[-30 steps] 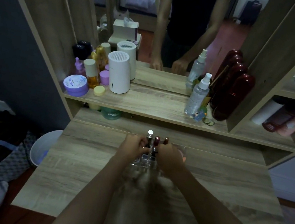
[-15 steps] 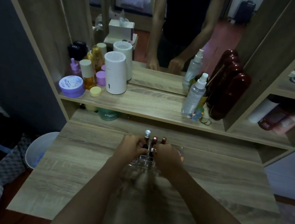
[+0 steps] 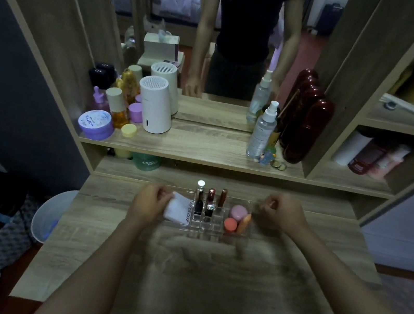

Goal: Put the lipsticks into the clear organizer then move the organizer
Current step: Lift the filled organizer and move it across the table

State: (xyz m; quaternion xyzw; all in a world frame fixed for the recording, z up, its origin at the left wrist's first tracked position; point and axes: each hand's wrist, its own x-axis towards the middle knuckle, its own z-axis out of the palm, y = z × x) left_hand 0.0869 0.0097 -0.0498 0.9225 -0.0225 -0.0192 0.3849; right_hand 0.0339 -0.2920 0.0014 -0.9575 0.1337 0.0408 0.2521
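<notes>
The clear organizer [image 3: 211,229] sits on the desk's far middle. Three lipsticks stand upright in its centre slots: a silver-capped one [image 3: 199,196], a dark red one [image 3: 210,201] and a brownish one [image 3: 222,200]. A white packet [image 3: 179,207] fills its left compartment, and pink and orange round items [image 3: 238,212] fill the right one. My left hand [image 3: 150,202] curls around the organizer's left end, fingers against the white packet. My right hand [image 3: 282,214] is blurred, fingers curled, just beyond the right end with a small gap.
The raised shelf [image 3: 201,153] behind holds a white cylinder [image 3: 155,105], jars, a spray bottle [image 3: 262,133] and dark red bottles [image 3: 307,130] in front of a mirror. A white bin [image 3: 50,212] and bags lie on the floor at left. Bare desk wood [image 3: 192,286] lies nearer to me.
Both hands were together over the lipsticks in the middle of the organizer. They have spread apart to its two ends, uncovering the lipsticks and side compartments.
</notes>
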